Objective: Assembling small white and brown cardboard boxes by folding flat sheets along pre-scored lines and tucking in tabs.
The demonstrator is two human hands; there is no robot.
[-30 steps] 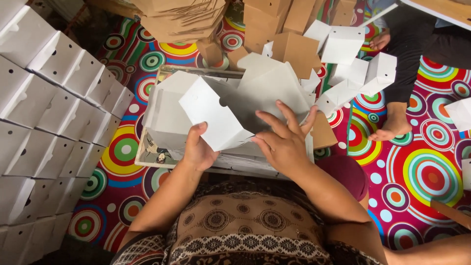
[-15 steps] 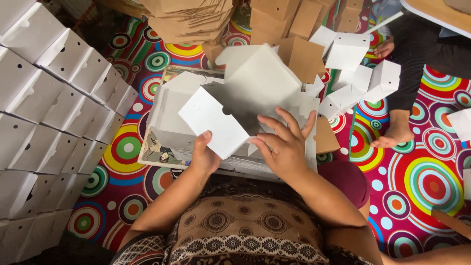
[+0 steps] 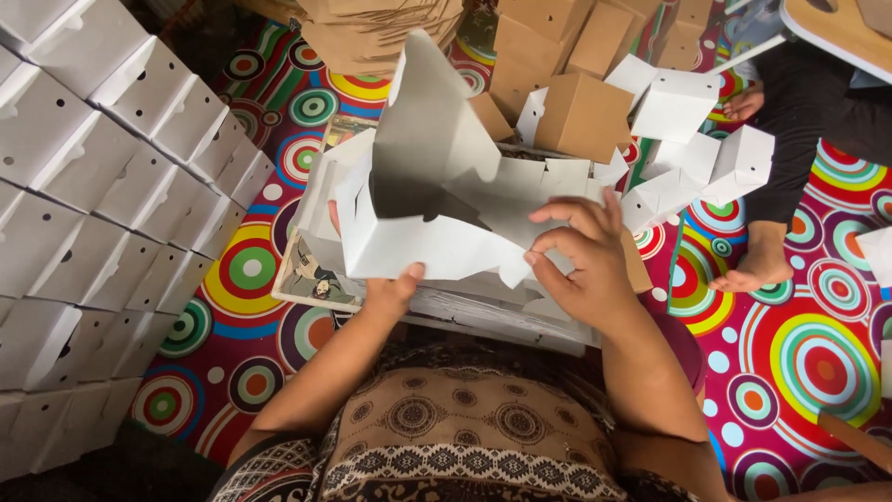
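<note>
Hands, two: left hand [image 3: 388,290] pinches one white cardboard box [image 3: 429,209]; right hand [image 3: 583,262], fingers curled, grips its flap edge.

I'm looking at a home floor turned box-making workshop — folded white boxes [image 3: 102,214] stacked along the frame's left, brown cartons [image 3: 576,56] heaped at the top, all on a bright circle-patterned mat [image 3: 799,363].

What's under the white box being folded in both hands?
Under the white box lie flat white sheets over a printed board. What lies directly beneath the box is covered.
</note>
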